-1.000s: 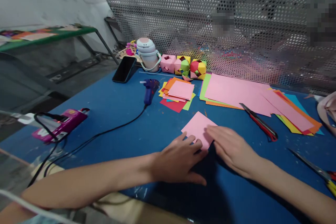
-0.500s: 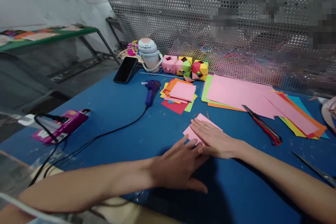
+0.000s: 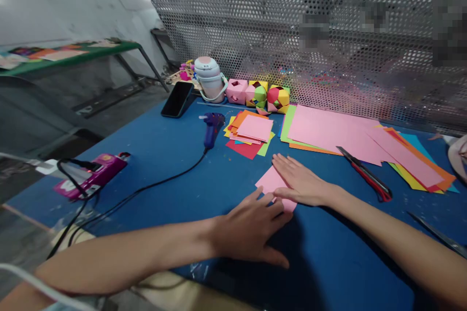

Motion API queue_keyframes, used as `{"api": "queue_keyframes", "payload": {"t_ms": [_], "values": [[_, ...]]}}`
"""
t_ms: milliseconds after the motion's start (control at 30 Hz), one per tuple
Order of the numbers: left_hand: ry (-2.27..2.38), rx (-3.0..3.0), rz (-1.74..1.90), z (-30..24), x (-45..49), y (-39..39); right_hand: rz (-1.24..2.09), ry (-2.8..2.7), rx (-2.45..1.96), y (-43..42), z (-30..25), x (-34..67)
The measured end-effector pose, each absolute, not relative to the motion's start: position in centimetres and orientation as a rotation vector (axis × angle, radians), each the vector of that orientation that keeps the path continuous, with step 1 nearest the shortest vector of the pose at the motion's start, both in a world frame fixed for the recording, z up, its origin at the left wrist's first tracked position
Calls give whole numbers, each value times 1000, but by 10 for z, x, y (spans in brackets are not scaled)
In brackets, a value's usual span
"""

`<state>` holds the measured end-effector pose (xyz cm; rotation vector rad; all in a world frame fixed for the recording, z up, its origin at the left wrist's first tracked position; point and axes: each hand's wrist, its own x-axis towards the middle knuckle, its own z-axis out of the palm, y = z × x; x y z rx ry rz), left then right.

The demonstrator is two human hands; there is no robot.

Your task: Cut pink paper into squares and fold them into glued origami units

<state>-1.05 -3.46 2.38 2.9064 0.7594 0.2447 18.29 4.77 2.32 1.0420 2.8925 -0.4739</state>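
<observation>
A small pink sheet of paper [image 3: 269, 181] lies on the blue table under my hands. My right hand [image 3: 301, 182] rests flat over its right side, fingers stretched out and covering part of it. The fingertips of my left hand [image 3: 251, 226] touch the paper's near left edge; its fingers are spread and the thumb points right. Beyond the paper sits a pile of small coloured squares [image 3: 254, 127], pink on top. To the right of my right hand lies a red and black utility knife [image 3: 367, 175].
A blue glue gun [image 3: 211, 129] with its cord lies left of the pile. Larger coloured sheets [image 3: 332, 129] spread along the back right. Folded paper cubes [image 3: 237, 91], a bottle [image 3: 209, 77] and a phone [image 3: 177, 99] stand behind. Scissors [image 3: 438, 235] lie right; a purple power strip [image 3: 97, 175] left.
My right hand has slid up and to the right across the pink paper, baring more of its near part. My left hand has stayed nearly in place.
</observation>
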Motion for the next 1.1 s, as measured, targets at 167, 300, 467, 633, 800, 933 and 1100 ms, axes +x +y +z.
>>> {"api": "queue_keyframes", "payload": {"t_ms": [167, 300, 467, 633, 800, 933, 1100], "values": [[756, 2924, 256, 23, -11, -34, -314, 2949, 1080, 31, 20, 219], [744, 2899, 230, 24, -11, -33, -200, 2958, 1084, 12, 15, 245], [755, 2899, 217, 25, -10, -34, -97, 2966, 1093, 8, 13, 246], [779, 2929, 206, 26, -9, -35, -110, 2942, 1083, 38, 17, 214], [788, 2946, 202, 25, -8, -36, -99, 2928, 1040, 64, 20, 189], [780, 2960, 236, 24, -9, -36, -55, 2950, 1060, 63, 17, 187], [786, 2952, 250, 23, -10, -36, -75, 3083, 782, 51, 13, 175]]}}
